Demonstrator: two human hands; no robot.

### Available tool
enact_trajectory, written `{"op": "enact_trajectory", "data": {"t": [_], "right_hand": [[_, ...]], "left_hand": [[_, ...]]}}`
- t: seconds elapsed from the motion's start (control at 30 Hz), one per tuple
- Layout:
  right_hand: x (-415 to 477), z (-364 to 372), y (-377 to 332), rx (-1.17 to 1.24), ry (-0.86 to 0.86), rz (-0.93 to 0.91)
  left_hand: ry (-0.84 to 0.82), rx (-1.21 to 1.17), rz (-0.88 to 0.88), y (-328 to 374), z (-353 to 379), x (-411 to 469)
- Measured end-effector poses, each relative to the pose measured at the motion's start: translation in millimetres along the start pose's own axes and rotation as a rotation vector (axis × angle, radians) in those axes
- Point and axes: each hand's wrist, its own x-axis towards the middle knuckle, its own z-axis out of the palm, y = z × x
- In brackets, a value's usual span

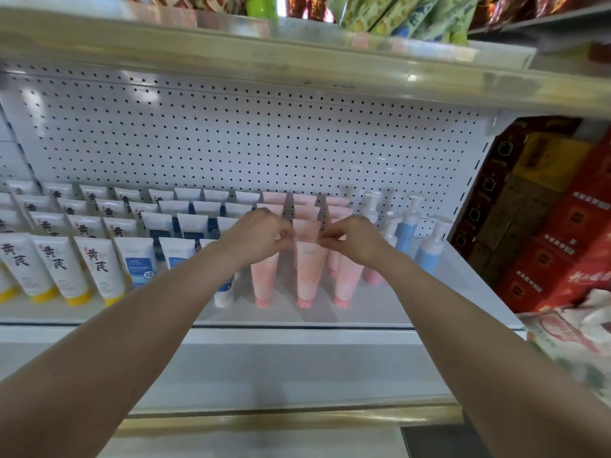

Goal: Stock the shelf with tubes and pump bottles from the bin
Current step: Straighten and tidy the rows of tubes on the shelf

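Both left hand [259, 238] and right hand [357, 241] fingers [327, 236] in a pinch at pink tube [307, 276] top.

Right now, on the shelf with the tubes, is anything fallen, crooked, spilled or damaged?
Nothing stands out. The yellow-capped tubes, blue-labelled tubes, pink tubes and pump bottles stand upright in rows on the shelf, with no spill visible. The left hand and right hand pinch the top of the front pink tube.
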Motion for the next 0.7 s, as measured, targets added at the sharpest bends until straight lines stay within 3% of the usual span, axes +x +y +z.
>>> {"op": "enact_trajectory", "data": {"t": [0.17, 0.37, 0.7], "right_hand": [[-14, -26, 20, -0.019, 0.175, 0.033], [-39, -56, 59, -0.03, 0.267, 0.053], [-82, -52, 152, -0.057, 0.209, 0.161]], "left_hand": [[0.115, -0.031, 0.09, 39, 1, 15], [0.174, -0.052, 0.136, 94, 13, 38], [0.158, -0.236, 0.045, 188, 92, 59]]}}
